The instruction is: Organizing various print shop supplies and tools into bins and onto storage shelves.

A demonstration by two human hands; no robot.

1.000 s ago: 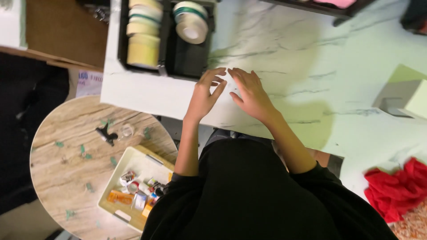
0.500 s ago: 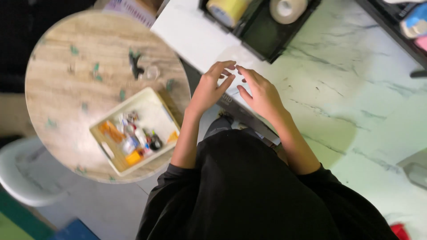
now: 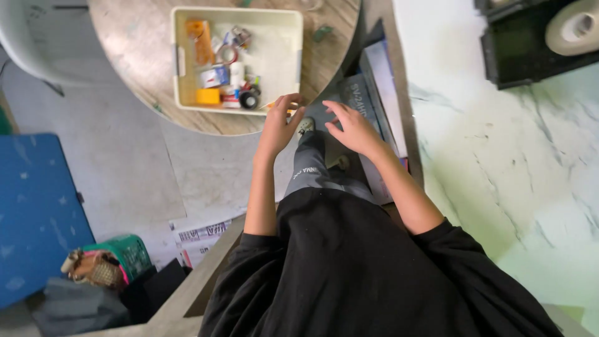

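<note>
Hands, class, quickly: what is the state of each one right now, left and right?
Left hand: open, fingers spread near the cream tray, holding nothing visible.
Right hand: open, fingers spread, holding nothing.

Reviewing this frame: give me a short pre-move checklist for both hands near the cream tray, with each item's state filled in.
1. Left hand at the cream tray near edge: ok.
2. Left hand holds something: cannot tell.
3. Right hand free, fingers spread: ok.
4. Tray sits fully on the round wooden table: ok.
5. Tray contents visible and unobstructed: ok.
6. Tape roll on the marble counter apart from both hands: ok.
</note>
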